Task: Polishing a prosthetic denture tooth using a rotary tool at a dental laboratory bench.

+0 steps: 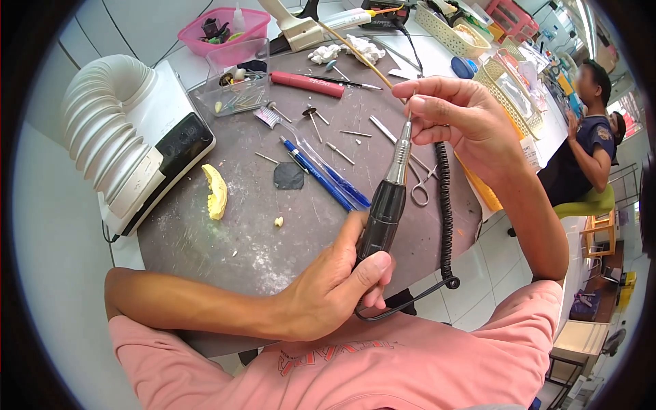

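My left hand (pixel 331 290) is wrapped around the black lower body of a rotary handpiece (pixel 383 222), which points up and away from me. At its silver nose, the thumb and fingers of my right hand (pixel 471 119) pinch a thin bit (pixel 410 109); its tip is mostly hidden by the fingers. A coiled black cord (pixel 445 205) hangs beside the handpiece. On the grey worktop to the left lie a yellow dental model piece (pixel 216 193) and a small cream tooth-like piece (pixel 278 222). Several loose burs (pixel 340 153) lie farther back.
A white extractor with a ribbed hose (pixel 102 102) stands at left. Blue pens (pixel 321 178), scissor-handled forceps (pixel 420 191), a red tube (pixel 307 84), a clear box (pixel 239 96) and a pink basket (pixel 225 26) lie around. Another person (pixel 591 137) sits at far right.
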The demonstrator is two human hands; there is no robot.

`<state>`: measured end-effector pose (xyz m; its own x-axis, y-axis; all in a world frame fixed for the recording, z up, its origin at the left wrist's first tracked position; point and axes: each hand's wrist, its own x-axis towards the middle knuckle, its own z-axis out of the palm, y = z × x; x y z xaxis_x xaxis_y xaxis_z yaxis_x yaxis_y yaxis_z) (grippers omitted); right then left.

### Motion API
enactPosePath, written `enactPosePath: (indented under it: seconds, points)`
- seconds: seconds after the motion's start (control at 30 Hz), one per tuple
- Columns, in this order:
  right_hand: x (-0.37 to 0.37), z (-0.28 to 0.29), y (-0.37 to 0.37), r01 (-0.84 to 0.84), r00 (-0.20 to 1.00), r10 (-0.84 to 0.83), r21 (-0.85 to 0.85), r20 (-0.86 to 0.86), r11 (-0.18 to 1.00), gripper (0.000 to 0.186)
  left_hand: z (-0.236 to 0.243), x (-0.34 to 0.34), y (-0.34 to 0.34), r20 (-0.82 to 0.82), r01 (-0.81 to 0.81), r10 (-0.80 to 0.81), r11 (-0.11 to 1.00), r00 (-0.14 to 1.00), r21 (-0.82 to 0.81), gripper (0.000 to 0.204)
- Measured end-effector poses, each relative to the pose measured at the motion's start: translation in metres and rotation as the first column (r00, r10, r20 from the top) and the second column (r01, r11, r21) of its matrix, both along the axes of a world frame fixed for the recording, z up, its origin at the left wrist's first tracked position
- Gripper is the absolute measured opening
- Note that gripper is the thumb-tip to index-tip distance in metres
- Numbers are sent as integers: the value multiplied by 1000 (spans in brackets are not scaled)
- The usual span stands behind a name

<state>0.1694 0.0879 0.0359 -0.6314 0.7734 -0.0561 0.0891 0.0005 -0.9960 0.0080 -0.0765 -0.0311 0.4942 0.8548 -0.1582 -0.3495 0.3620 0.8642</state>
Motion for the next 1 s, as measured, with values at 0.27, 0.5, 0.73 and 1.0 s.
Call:
enactPosePath:
  seconds: [0.27,0.5,0.73,1.0]
  points:
    - [-1,-8,-10,-118,993,117,-84,-22,989,30,11,9,-10,-92,-22,21,1000,996,-6,35]
    - [12,-29,-35,-168,982,140,-252,-129,953,38,21,13,-14,-16,-74,73,997,997,-25,37]
    - [23,-48,-71,-301,953,255,-402,-165,865,41,19,19,-15,-40,-91,87,988,995,-126,37]
    - [33,-31,-82,-56,976,102,231,-192,971,57,17,25,-18,133,-75,57,988,989,135,43]
